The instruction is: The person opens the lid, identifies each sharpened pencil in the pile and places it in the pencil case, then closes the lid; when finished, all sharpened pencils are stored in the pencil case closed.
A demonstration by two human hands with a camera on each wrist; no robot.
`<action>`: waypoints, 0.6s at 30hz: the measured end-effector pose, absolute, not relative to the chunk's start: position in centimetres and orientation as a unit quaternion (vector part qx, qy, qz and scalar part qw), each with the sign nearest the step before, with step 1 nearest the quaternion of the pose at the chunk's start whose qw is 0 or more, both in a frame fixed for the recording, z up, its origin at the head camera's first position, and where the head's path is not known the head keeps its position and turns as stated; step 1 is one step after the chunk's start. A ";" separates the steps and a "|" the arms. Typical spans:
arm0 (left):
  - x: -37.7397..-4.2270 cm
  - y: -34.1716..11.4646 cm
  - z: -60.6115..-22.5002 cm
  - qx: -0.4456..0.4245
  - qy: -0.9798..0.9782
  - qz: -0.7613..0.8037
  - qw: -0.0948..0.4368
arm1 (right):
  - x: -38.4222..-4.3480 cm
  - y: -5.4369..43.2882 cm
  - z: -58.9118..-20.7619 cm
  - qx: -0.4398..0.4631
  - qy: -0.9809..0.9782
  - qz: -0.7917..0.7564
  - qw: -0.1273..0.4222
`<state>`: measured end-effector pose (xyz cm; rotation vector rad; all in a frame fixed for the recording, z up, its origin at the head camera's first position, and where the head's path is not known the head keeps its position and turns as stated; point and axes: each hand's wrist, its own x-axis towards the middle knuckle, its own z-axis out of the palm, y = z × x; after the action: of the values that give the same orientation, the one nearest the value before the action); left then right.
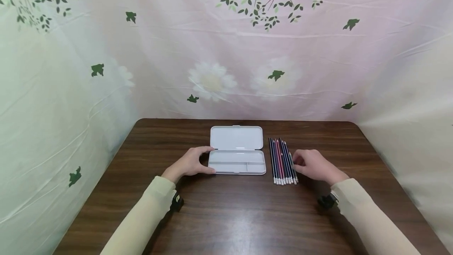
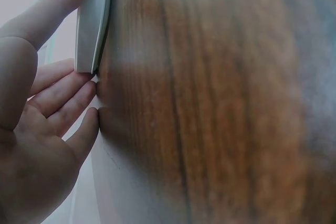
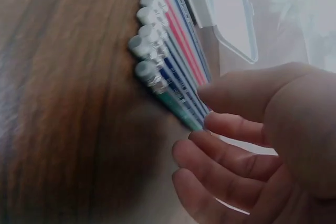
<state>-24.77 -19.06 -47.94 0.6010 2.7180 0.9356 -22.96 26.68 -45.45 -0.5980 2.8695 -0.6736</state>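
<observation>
An opened white pencil case point(image 1: 237, 156) lies on the table, its lid folded back and its tray split into compartments. My left hand point(image 1: 191, 162) holds its left end, thumb along the front side and fingers at the back left corner. To the right of the case lies a row of pencils point(image 1: 281, 164), eraser ends toward me, mostly dark with some pink. Curved beside the row's right edge is my right hand point(image 1: 313, 164). In the right wrist view its thumb and forefinger are apart, close to the outermost green pencil point(image 3: 176, 107); whether they touch it is unclear.
The brown wooden table point(image 1: 233, 215) reaches back to a hanging cloth point(image 1: 226, 50) printed with leaves and flowers. Cloth also borders the table left and right. A dark band with a small device point(image 1: 327, 201) sits at the right wrist, a similar one point(image 1: 177, 201) at the left.
</observation>
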 end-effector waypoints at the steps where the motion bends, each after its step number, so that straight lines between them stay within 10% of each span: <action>1: -24.8 -19.0 -47.9 0.204 0.921 0.317 0.103 | -22.9 26.9 -45.5 -0.197 0.952 -0.223 0.076; 18: -25.0 -19.0 -47.9 0.211 0.919 0.316 0.101 | -22.9 27.0 -45.7 -0.181 0.960 -0.195 0.088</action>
<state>-24.98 -19.02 -47.95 0.6234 2.7156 0.9337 -22.95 26.95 -45.74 -0.5387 2.8580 -0.5808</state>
